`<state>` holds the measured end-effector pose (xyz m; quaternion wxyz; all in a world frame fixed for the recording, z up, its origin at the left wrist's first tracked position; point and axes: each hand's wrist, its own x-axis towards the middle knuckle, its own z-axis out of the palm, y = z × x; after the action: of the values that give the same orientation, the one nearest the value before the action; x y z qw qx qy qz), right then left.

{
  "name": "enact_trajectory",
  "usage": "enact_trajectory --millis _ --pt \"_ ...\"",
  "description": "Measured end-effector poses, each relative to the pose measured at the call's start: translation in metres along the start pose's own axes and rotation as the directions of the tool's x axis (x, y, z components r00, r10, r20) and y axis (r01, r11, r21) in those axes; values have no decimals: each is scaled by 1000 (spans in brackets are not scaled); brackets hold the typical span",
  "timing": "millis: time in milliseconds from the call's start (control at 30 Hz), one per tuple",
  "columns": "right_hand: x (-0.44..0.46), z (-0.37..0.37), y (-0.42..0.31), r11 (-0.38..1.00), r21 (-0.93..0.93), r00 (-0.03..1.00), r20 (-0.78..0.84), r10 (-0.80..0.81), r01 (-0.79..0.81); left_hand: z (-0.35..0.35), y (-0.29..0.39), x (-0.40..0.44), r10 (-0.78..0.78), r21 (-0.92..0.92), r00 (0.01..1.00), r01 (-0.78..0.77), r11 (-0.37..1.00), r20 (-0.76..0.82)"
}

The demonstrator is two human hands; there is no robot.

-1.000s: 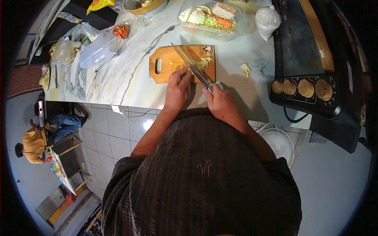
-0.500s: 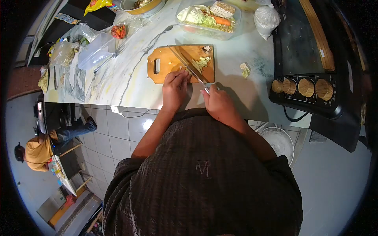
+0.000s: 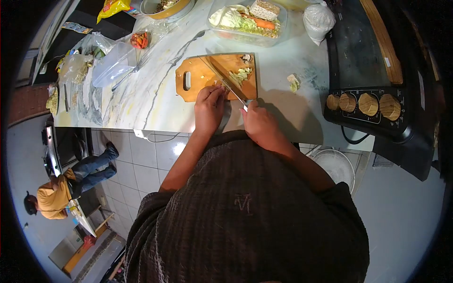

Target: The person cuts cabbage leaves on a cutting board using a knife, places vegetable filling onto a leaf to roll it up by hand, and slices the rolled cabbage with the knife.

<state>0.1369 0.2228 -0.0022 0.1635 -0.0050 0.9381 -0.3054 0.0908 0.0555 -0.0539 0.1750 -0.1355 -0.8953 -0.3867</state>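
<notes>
A wooden cutting board [image 3: 192, 69] with a slot handle lies on the marble counter. My right hand [image 3: 261, 123] is closed around the handle of a knife [image 3: 225, 81], whose long blade slants across the board toward its upper left. At the board's near edge my left hand [image 3: 209, 106] has its fingertips pressed together beside the blade; what they pinch is too small and covered to make out. Chopped pale green pieces [image 3: 241, 75], which look like cabbage, lie right of the blade. A small whitish-brown scrap [image 3: 246, 58] sits in the board's upper right corner.
Beyond the board stands a clear tub [image 3: 269, 40] of cabbage, carrot and a pale block. A leaf scrap [image 3: 293, 83] lies right of the board, near a black stove [image 3: 363, 106]. Plastic bags, red chillies [image 3: 140, 40] and a fork are left. Another person [image 3: 54, 198] stands far left.
The view has shifted slightly. My hands and the knife keep nearly the same place on the board. The other person at far left has changed stance, with both legs now showing.
</notes>
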Motion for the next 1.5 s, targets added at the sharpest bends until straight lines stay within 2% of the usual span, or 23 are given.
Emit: enact_trajectory --millis 67,167,267,500,600,700,767,900,1100,1167,1200,1500 --pt "-1 -7 -4 999 46 998 60 14 -17 0 0 1 12 8 1000 -12 1000 -2" --pt "3 2 4 999 44 999 20 -25 24 -2 3 2 10 17 1000 -10 1000 4" --pt "8 6 3 999 -6 997 53 53 -53 -3 4 2 -12 14 1000 12 1000 18" --pt "16 5 6 999 -28 994 97 44 -42 -2 6 1 -21 28 1000 21 999 14" --pt "10 2 6 997 -32 996 52 77 -76 1 3 -2 12 39 1000 -12 999 -2" --pt "0 -4 10 1000 -7 999 28 -21 21 0 1 -3 19 22 1000 -20 1000 15" --pt "-4 -6 8 995 -43 996 -19 84 -85 -2 2 -4 23 30 999 -23 999 29" --pt "-4 -10 12 998 -49 998 -53 40 -42 -4 5 -5 40 40 997 -42 998 61" --pt "-1 -11 17 998 -62 989 -150 15 -25 -4 8 -4 17 12 1000 -17 1000 24" --pt "-1 -8 18 1000 3 981 -193 -14 15 -3 3 -4 58 35 998 -58 998 14" --pt "-1 -7 18 1000 4 981 -194 -11 12 -3 1 -4 96 59 995 -96 994 5" --pt "1 10 15 992 85 979 -190 -78 96 -4 2 -1 111 45 994 -111 993 -7"
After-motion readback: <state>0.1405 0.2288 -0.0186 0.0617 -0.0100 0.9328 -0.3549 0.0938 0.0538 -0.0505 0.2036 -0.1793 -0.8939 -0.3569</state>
